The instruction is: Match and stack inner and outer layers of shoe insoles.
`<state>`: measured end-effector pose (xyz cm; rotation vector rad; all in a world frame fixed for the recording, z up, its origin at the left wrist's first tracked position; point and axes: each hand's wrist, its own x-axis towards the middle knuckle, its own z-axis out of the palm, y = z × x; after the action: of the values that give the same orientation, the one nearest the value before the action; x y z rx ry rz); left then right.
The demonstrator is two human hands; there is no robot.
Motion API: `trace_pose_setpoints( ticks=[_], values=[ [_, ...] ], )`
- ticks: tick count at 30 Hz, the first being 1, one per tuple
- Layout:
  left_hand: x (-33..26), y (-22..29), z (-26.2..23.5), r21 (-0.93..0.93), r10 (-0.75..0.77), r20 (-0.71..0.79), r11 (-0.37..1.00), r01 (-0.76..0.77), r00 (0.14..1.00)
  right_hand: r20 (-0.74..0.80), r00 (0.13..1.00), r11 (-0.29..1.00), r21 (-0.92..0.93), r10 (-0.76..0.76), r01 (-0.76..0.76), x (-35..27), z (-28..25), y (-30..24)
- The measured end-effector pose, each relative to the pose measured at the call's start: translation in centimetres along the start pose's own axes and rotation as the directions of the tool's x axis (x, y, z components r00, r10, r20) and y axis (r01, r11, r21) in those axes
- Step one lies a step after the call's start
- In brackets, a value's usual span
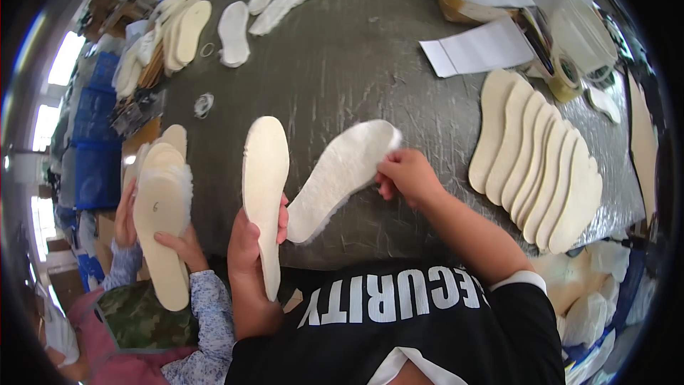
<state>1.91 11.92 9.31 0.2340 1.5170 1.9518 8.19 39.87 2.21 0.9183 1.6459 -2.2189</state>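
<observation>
My left hand (pixel 247 246) is wrapped round a cream insole (pixel 266 164), held upright with its smooth face showing; whether more than one layer is in the grip, I cannot tell. Just to the right, a white fleecy insole (pixel 342 170) slants over the dark table, fluffy side up. The fingers of my right hand (pixel 411 177) are closed in a pinch at its upper right edge. Its lower left end comes close to my left fingertips. Whether that insole is partly lifted off the table is unclear.
Overlapping cream insoles (pixel 531 160) fan out on the right. At the left, a co-worker's hands (pixel 184 246) hold a stack of insoles (pixel 160 207). More insoles (pixel 234 34) lie at the back. Papers (pixel 479 46), a clear tub (pixel 583 32) and tape rolls (pixel 565 78) crowd the back right.
</observation>
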Motion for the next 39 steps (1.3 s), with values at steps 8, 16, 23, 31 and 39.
trace_pose_setpoints(
  ticks=[8,16,23,31,39],
  values=[
    [2.4,0.6,3.8,0.196,-0.251,0.212,0.958,0.210,0.945,-0.053,0.991,0.979,0.172,0.119,-0.108,-9.8,-4.9,4.6],
    [5.4,1.3,7.8,0.845,-0.034,0.371,0.426,-0.322,0.928,-0.053,0.995,0.976,0.195,-0.089,0.098,-9.3,-5.9,3.6],
    [6.3,0.3,9.0,0.941,-0.082,0.324,0.133,-0.312,0.943,0.087,0.995,0.953,0.301,-0.056,0.028,-7.7,-6.4,3.5],
    [7.2,-0.1,9.6,0.940,-0.127,0.328,0.136,-0.311,0.936,0.168,0.982,0.902,0.431,-0.088,0.007,-7.4,-7.4,3.5],
    [7.4,-0.1,10.0,0.942,-0.139,0.326,0.133,-0.308,0.935,0.216,0.974,0.877,0.478,-0.064,-0.048,-7.5,-7.7,3.3]
  ],
)
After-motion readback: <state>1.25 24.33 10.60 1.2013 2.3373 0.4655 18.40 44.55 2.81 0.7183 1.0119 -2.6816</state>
